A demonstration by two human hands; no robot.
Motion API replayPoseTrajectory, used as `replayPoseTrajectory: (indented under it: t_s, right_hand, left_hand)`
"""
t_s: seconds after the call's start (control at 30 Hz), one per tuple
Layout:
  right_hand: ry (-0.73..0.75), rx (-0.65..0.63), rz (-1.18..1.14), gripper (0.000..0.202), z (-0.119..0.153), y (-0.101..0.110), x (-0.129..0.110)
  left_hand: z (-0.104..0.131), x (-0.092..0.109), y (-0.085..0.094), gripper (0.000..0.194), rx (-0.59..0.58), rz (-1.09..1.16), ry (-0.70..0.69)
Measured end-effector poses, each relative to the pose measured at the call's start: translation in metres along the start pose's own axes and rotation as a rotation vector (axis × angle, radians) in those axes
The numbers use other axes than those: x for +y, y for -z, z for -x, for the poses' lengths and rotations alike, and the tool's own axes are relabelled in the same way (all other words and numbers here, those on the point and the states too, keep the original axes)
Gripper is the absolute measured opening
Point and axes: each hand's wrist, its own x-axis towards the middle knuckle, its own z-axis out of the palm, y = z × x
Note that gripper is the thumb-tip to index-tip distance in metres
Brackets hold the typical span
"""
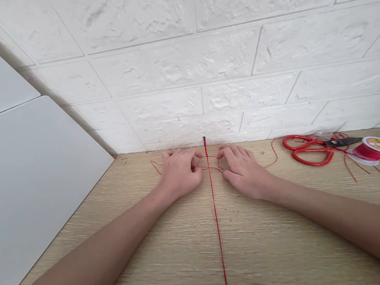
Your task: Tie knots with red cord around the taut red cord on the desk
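Observation:
A red cord (218, 233) runs straight from a dark nail (204, 137) at the wall's foot toward me, with a short knotted, twisted stretch (205, 149) just below the nail. A thinner red cord forms a loop (209, 168) across it between my hands. My left hand (182, 172) rests on the table left of the upright cord, its curled thumb and index finger at the loop's left side. On the other side, my right hand (241, 168) has its bent index finger and thumb at the loop's right side. Gaps show between thumb and index; the inner fingers are hidden.
Red-handled scissors (314, 155) lie on the wooden table (178, 257) at the right, beside a spool of red thread (375, 149) with loose ends. A white brick-patterned wall (167, 105) closes off the back. White panels (40, 182) stand along the left.

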Motion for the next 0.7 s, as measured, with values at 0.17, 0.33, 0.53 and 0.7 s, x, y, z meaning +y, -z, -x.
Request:
replayPoseTrajectory:
  t_s: [0.17, 0.33, 0.53, 0.7]
  right_hand:
    - [-0.018, 0.014, -0.034, 0.011, -0.0007, 0.0006, 0.0003]
    - [-0.022, 0.012, -0.024, 0.009, -0.0009, 0.0009, 0.0006]
    - [0.02, 0.057, -0.022, 0.008, -0.0003, 0.0024, -0.0016]
    - [0.049, 0.081, -0.027, 0.006, 0.0004, 0.0008, -0.0009]
  left_hand:
    - [0.0004, -0.0003, -0.0004, 0.025, 0.031, 0.03, 0.017]
    - [0.0018, -0.0008, 0.0004, 0.017, 0.211, -0.033, 0.028]
    - [0.0042, -0.0003, 0.0003, 0.016, 0.16, -0.043, -0.08]
    - [0.0057, 0.0028, 0.0018, 0.029, 0.031, -0.029, -0.157]
